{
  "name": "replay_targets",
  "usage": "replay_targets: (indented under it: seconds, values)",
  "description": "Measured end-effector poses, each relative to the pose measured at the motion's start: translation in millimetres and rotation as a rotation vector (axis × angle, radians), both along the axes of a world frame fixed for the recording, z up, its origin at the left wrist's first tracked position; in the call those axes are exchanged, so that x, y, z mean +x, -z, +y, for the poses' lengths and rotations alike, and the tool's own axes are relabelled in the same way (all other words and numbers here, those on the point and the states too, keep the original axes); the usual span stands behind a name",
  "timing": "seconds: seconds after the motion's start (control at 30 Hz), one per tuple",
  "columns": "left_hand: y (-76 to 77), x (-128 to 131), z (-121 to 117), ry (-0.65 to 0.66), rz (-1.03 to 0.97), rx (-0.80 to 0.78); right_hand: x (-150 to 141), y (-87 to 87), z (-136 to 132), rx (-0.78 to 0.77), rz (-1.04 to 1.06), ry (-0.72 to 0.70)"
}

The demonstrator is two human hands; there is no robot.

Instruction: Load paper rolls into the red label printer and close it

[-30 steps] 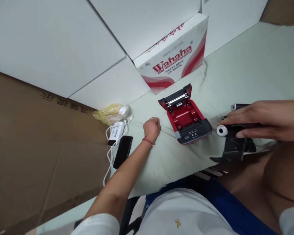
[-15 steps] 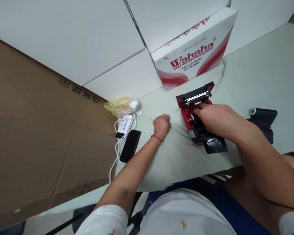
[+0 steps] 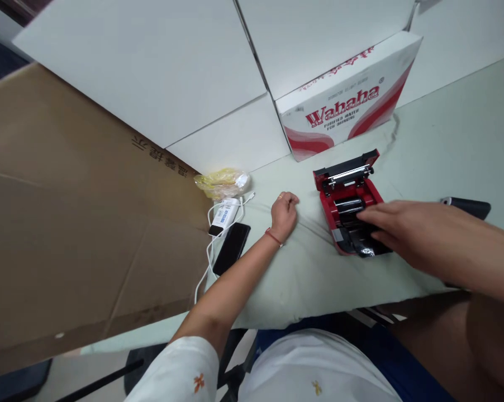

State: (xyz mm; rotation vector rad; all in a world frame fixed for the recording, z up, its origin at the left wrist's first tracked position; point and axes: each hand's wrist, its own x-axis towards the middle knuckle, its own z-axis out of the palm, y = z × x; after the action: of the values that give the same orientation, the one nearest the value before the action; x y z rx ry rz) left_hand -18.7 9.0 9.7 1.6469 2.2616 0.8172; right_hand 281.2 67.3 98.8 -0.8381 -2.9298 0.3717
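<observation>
A small red-and-black printer stands on the table with its lid raised. Inside it lies a shiny black ribbon roll, and a loose stretch of black film hangs over the front edge. My right hand is at the printer's right side, fingers stretched out over the ribbon and film. Nothing shows gripped in it, though the underside is hidden. My left hand rests on the table left of the printer, its fingers loosely bent and slightly apart, holding nothing.
Another black roll lies at the right, partly behind my right arm. Left of my left hand are a black phone, a white box with a white cable, and a crumpled plastic bag. A Wahaha carton stands behind.
My right hand has drawn out of the printer towards the right, baring the ribbon roll. The fingers of my left hand have loosened from a fist. The view has shifted slightly.
</observation>
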Motion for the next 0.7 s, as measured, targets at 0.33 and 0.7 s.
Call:
replay_targets:
  seconds: [0.33, 0.7]
  values:
    - [-74.1, 29.5, 2.8, 0.398, -0.251, 0.207, 29.7, 6.4, -50.2, 0.044, 0.191, -0.250]
    - [-64.2, 67.6, -48.9, 0.540, 0.308, 0.103, 17.2, -11.9, -49.4, 0.099, 0.051, -0.198]
